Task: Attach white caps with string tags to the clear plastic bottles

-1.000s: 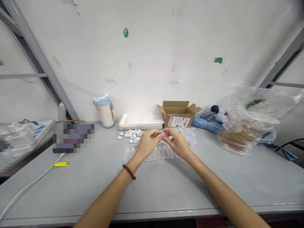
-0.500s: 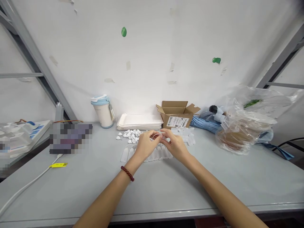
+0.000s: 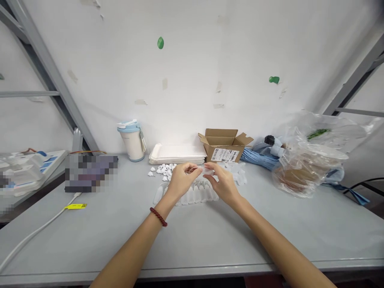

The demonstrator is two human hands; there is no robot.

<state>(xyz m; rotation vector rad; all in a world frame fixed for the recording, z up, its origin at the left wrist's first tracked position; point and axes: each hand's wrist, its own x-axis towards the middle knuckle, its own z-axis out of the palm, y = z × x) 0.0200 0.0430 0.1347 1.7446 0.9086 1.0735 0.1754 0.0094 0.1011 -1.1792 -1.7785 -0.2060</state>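
Observation:
Above the middle of the table, my left hand (image 3: 182, 179) and my right hand (image 3: 223, 182) meet at the fingertips. The right fingers pinch a small translucent plastic container (image 3: 207, 171). Thumb and fingers of the left are closed at its other end, on a white piece with a thin loop, mostly hidden by the fingers. Beneath the hands lies a row of similar translucent containers (image 3: 195, 195), thin loops at their tops. A pile of small white caps (image 3: 164, 170) sits beyond the left hand. More loose translucent containers (image 3: 238, 174) lie behind the right hand.
At the back stand a cup with a blue lid (image 3: 132, 142), a stack of white envelopes (image 3: 178, 154) and an open cardboard box (image 3: 223, 150). Blue fabric (image 3: 261, 157) and a plastic-wrapped spool (image 3: 306, 172) are to the right. A white cable (image 3: 39, 230) crosses the left side.
My hands have moved slightly apart, and more of the translucent container shows between the fingers. The view has shifted a little.

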